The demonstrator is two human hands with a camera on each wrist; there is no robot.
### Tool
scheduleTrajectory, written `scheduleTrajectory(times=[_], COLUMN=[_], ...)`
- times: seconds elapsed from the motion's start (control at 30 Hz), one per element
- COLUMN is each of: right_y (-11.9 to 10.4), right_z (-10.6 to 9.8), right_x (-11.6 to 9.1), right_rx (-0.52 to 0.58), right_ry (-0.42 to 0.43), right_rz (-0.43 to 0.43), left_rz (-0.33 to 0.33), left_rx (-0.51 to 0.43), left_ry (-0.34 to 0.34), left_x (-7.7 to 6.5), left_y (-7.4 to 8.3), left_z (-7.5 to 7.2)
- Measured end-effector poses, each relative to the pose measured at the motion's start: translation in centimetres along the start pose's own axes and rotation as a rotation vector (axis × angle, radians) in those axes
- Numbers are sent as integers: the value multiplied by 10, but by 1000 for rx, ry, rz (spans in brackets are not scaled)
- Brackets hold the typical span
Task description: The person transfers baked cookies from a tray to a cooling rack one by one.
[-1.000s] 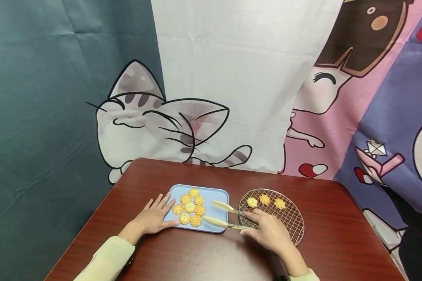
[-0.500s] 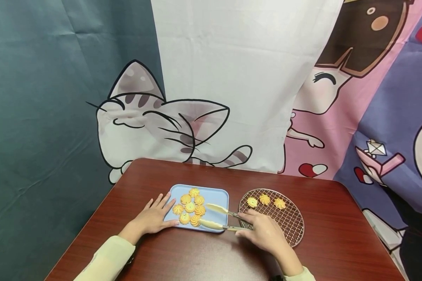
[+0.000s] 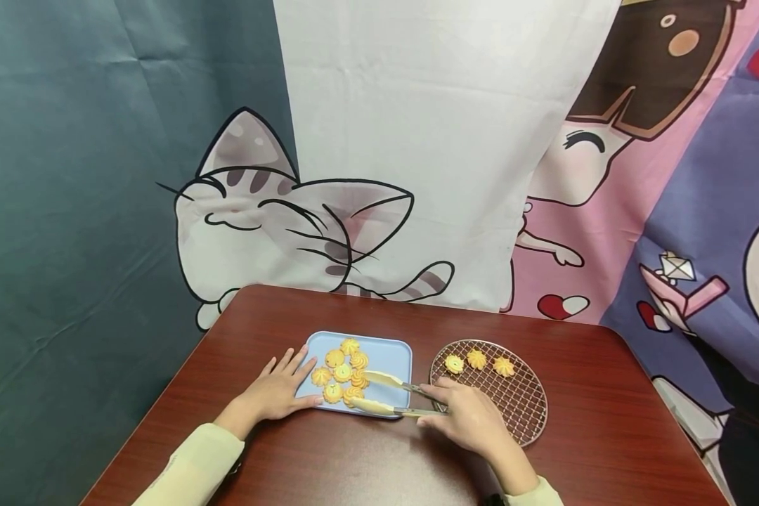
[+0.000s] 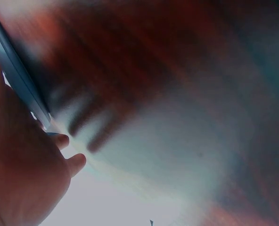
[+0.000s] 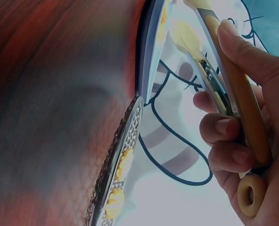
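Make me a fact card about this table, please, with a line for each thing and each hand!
Table: reddish-brown, wood-grained
Tray: light blue, rectangular, holding eight yellow ridged cookies
Rack: round, metal wire mesh, holding three more cookies
Tongs: yellow and silver, tips apart over the tray; can't tell whether they touch a cookie
Left hand: fingers spread, touching the tray's left side
Right hand: holds the tongs
Backdrop: cloth printed with a cartoon cat

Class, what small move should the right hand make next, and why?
Probably squeeze the tongs gently: the right hand holds them spread apart, and in the head view they reach the cookies on the tray, though contact is hard to tell.
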State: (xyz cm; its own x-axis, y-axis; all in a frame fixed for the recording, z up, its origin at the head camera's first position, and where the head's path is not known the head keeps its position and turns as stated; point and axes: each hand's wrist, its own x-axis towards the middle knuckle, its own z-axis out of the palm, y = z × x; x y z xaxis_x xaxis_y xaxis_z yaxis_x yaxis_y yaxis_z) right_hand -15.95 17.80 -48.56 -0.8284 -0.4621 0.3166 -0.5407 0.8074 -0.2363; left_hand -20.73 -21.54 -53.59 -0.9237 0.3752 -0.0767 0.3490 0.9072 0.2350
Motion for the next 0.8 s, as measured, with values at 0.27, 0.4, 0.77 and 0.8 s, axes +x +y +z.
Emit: scheduleTrajectory(times=[0.27,0.4,0.77,0.8], right_y=[-3,-4,-5,-5], right_z=[2,2,2,2], right_x=[4,6,12,13], right_rx=[1,1,5,5], right_ry=[-26,-33,-47,-49], right_rz=[-5,-10,-40,-45], left_rz=[12,14,2,2], left_rx=[3,13,10,11], left_ry=[18,14,2,2], left_x=[2,3,2,2], left_y=[-1,-2,-2,-2], left_z=[3,5,3,2])
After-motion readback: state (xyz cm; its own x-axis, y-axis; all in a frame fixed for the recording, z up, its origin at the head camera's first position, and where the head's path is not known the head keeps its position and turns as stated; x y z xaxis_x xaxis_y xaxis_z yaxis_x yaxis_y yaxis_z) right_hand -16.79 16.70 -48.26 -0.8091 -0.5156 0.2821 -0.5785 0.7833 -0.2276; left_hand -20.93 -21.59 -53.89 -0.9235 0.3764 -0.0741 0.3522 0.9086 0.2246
